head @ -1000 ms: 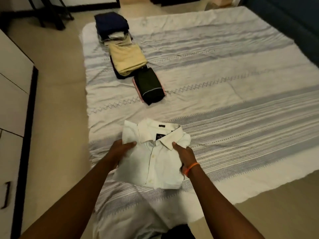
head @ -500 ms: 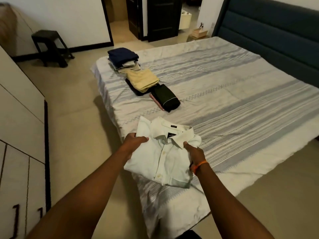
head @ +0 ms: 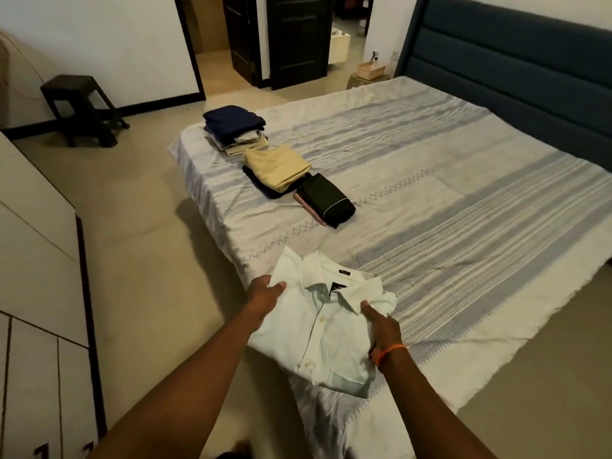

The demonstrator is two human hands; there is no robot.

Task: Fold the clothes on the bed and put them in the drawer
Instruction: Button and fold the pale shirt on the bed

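A folded white collared shirt (head: 318, 329) is held just above the near corner of the bed (head: 463, 200). My left hand (head: 265, 294) grips its left shoulder edge, thumb on top. My right hand (head: 381, 332), with an orange wrist thread, grips the right side below the collar. Further along the bed's left edge lie folded clothes: a black piece on a pink one (head: 326, 200), a beige piece on a dark one (head: 278, 167), and a navy-topped stack (head: 233, 125). White drawer fronts (head: 39, 376) with dark handles stand at the far left.
A bare floor strip (head: 139, 226) runs between bed and cabinet. A dark stool (head: 81, 107) stands by the far wall, an open dark door (head: 291, 38) behind it. The blue headboard (head: 516, 71) closes the right side; a small box (head: 371, 71) sits beside it.
The view has risen and swung left, showing the room and cabinet. Both hands have carried the shirt toward the bed's left edge, holding it the same way.
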